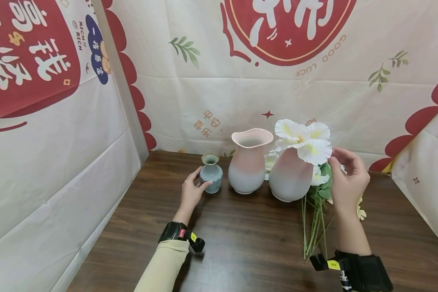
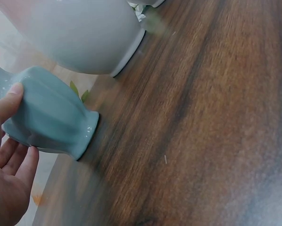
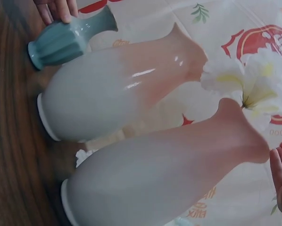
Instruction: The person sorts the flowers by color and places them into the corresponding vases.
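Observation:
A small blue-green vase point(image 1: 211, 177) stands upright on the table, its foot on the wood. My left hand point(image 1: 191, 194) grips its body from the left, thumb in front; the left wrist view shows the thumb point(image 2: 12, 96) pressed on the glaze. My right hand point(image 1: 350, 178) is at the mouth of the right-hand pink-and-white vase point(image 1: 290, 178). In the right wrist view its fingertips point(image 3: 276, 165) pinch right at the flared lip. A white and yellow flower point(image 1: 306, 140) hides that mouth from the head view.
Between the two held vases stands a second pink-and-white vase point(image 1: 246, 168). Long green stems point(image 1: 315, 223) lie on the wooden table point(image 1: 241, 247) beside the right-hand vase, with leaves and blossoms behind. A printed cloth point(image 1: 204, 93) hangs at the back and sides.

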The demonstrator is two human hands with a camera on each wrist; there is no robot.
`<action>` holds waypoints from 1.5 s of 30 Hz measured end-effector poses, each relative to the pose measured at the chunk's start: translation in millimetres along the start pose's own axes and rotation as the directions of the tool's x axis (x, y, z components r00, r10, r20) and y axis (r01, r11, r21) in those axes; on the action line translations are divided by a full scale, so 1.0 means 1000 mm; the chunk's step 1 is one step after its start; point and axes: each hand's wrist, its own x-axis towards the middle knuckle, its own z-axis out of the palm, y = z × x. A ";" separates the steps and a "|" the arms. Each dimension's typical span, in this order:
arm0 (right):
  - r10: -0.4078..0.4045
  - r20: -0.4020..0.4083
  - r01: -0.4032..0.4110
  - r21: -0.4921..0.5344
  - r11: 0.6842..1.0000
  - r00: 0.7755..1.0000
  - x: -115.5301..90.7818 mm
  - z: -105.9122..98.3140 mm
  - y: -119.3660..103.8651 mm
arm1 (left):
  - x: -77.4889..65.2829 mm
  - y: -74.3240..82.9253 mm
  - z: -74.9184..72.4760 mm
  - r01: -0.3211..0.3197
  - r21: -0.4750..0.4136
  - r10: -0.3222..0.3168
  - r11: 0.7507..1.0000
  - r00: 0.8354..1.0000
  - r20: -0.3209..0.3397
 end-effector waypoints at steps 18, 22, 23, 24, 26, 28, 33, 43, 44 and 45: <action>0.347 0.109 -0.302 -0.301 0.905 0.932 -0.034 -0.036 0.046 | -0.001 0.003 -0.001 0.008 -0.017 -0.008 1.000 1.000 0.001; 0.421 0.220 -0.270 -0.498 0.824 0.880 -0.043 -0.043 0.056 | -0.001 0.005 -0.002 0.014 -0.022 -0.014 1.000 1.000 0.001; 0.433 0.248 -0.248 -0.538 0.806 0.867 -0.045 -0.045 0.058 | -0.001 0.005 -0.002 0.013 -0.023 -0.013 1.000 1.000 0.004; 0.444 0.275 -0.221 -0.581 0.783 0.853 -0.046 -0.047 0.059 | -0.001 0.004 -0.002 0.014 -0.023 -0.014 1.000 1.000 0.007; 0.478 0.321 -0.168 -0.661 0.732 0.817 -0.049 -0.049 0.062 | -0.001 0.004 -0.002 0.016 -0.026 -0.016 1.000 1.000 0.010; 0.503 0.368 -0.112 -0.711 0.694 0.782 -0.050 -0.050 0.065 | -0.001 0.004 -0.001 0.016 -0.030 -0.015 0.999 1.000 0.008; 0.588 0.446 -0.039 -0.774 0.632 0.675 -0.053 -0.051 0.071 | -0.001 0.003 -0.001 0.015 -0.025 -0.015 1.000 1.000 0.000; 0.614 0.476 -0.005 -0.788 0.615 0.629 -0.056 -0.050 0.080 | -0.001 0.003 0.000 0.012 -0.019 -0.012 1.000 1.000 0.004; 0.613 0.476 -0.005 -0.787 0.617 0.630 -0.056 -0.050 0.081 | -0.001 0.003 0.000 0.009 -0.014 -0.009 1.000 1.000 0.003; 0.612 0.476 -0.008 -0.785 0.619 0.632 -0.056 -0.049 0.082 | -0.001 0.002 0.000 0.007 -0.011 -0.007 1.000 1.000 0.002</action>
